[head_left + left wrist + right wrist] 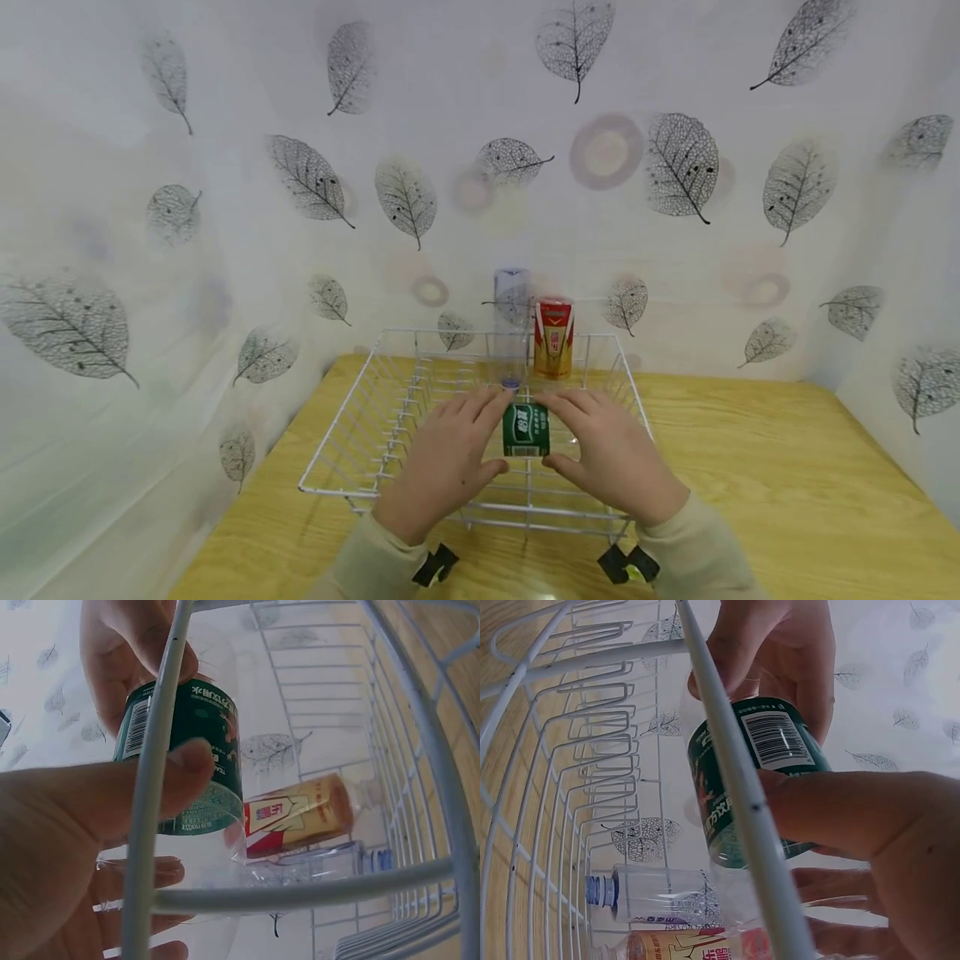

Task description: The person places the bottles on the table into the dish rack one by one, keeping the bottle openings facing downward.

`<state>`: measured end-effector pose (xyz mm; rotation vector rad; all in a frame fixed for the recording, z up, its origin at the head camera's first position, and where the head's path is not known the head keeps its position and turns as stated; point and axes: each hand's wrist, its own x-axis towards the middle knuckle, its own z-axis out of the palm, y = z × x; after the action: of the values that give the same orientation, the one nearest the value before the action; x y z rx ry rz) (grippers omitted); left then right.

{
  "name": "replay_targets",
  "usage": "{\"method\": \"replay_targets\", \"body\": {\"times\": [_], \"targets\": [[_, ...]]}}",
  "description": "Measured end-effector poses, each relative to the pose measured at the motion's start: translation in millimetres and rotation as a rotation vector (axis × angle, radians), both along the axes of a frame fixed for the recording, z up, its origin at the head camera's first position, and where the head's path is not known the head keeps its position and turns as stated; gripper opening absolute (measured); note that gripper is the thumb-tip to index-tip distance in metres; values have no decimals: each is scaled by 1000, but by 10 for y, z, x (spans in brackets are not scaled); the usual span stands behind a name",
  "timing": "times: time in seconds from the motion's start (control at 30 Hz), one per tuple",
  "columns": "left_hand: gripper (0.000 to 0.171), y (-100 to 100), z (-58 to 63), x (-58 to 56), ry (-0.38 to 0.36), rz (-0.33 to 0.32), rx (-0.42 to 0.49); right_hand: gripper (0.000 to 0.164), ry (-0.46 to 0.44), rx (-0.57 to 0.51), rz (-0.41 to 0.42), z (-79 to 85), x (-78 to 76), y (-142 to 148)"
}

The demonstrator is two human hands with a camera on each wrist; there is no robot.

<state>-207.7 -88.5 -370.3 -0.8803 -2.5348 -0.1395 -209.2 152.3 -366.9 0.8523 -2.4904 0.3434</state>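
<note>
Above the front half of a white wire basket (474, 506), both hands hold a clear plastic bottle with a green label (527, 430). My left hand (444, 463) grips its left end and my right hand (613, 455) its right end, thumbs on the near side. The left wrist view shows the left thumb (187, 761) against the label. In the right wrist view, the right thumb (795, 799) presses beside the barcode. Behind, a clear bottle (511, 329) and a red and yellow bottle (554, 337) stand upside down at the basket's back.
The basket rests on a wood-grain table (765, 467), its wire sides rising around the bottles. A white curtain (465, 75) printed with dark leaves surrounds the table at the back and sides. A dark strap shows at each wrist.
</note>
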Motion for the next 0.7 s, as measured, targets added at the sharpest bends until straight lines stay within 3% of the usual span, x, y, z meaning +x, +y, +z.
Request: {"method": "replay_targets", "body": {"times": [0.37,0.57,0.7], "targets": [[87,57,-30,56,-19,35,-68,79,-28,34,-25,-11,35,9],[85,30,-28,53,-13,12,-30,82,-58,-13,-18,30,60,44],[83,-7,-3,24,-17,-25,62,85,-146,-129,-16,108,75,119]]}}
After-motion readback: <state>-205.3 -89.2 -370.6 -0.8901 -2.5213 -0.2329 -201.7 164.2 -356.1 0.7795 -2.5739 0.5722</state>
